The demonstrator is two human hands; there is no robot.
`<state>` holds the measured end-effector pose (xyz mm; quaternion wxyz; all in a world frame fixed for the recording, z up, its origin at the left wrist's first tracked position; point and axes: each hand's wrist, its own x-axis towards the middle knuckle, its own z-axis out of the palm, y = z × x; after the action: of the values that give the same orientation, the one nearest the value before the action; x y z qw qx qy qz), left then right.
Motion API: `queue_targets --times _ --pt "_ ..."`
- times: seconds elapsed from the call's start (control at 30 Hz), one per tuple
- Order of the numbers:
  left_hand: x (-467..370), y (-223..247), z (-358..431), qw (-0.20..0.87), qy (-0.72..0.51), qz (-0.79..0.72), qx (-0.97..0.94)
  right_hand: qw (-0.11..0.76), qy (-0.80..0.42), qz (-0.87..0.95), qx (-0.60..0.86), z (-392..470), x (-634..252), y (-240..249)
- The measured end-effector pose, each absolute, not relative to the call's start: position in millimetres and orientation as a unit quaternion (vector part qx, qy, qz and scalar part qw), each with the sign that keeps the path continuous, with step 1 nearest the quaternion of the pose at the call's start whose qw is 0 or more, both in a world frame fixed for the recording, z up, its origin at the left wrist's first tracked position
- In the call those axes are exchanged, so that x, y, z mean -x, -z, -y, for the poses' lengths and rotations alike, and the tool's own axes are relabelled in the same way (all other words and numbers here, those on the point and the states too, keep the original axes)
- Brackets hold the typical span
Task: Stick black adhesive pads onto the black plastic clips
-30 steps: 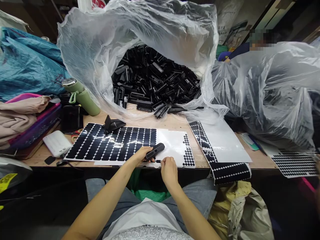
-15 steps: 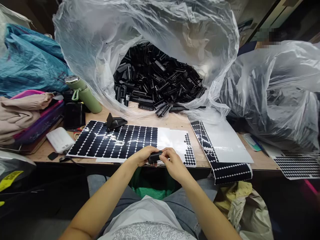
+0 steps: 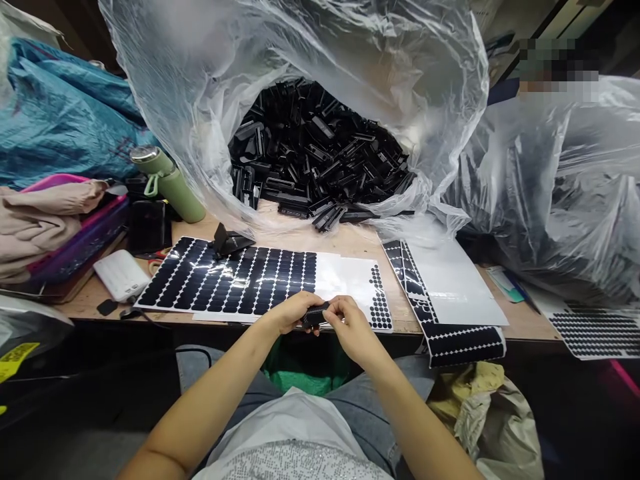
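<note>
Black, the part (image 3: pixel 316 315) sits between the two hands, above the table's (image 3: pixel 405 313) near edge. The left hand (image 3: pixel 293 311) grips its left end. The right hand (image 3: pixel 349 321) meets its right end with bent fingers; whether they pinch anything, I cannot tell. Beyond, a pile (image 3: pixel 320 157) fills the clear bag (image 3: pixel 185 113).

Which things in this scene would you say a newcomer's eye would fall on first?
Probably the big clear plastic bag at the back of the table, with black parts heaped inside. Then perhaps the left hand and right hand, holding a small black piece at the front edge, and the sheet of dark strips lying beyond, to the left.
</note>
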<state>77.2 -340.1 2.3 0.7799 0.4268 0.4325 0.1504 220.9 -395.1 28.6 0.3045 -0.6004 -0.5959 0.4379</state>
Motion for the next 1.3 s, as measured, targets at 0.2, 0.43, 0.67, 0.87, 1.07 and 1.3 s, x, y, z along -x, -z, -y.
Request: queue_targets --times 0.2,0.43,0.67,0.87,1.07,1.3 --pt "-79 -2 342 0.777 -0.148 -0.437 -0.428 0.316 -0.448 0.583 0.6 396 -224 -27" --pt "-80 2 343 0.785 -0.148 -0.417 -0.434 0.301 -0.444 0.591 0.603 398 -224 -29" --pt "-80 2 343 0.793 -0.153 -0.405 -0.429 0.306 -0.403 0.607 0.613 400 -221 -29" --pt "-83 4 343 0.796 -0.152 -0.41 -0.419 0.308 -0.383 0.611 0.62 400 -220 -24" --pt "-85 4 344 0.795 -0.15 -0.419 -0.411 0.316 -0.362 0.617 0.624 401 -220 -20" --pt "-84 3 347 0.809 -0.161 -0.417 -0.383 0.347 -0.292 0.61 0.65 409 -210 -16"
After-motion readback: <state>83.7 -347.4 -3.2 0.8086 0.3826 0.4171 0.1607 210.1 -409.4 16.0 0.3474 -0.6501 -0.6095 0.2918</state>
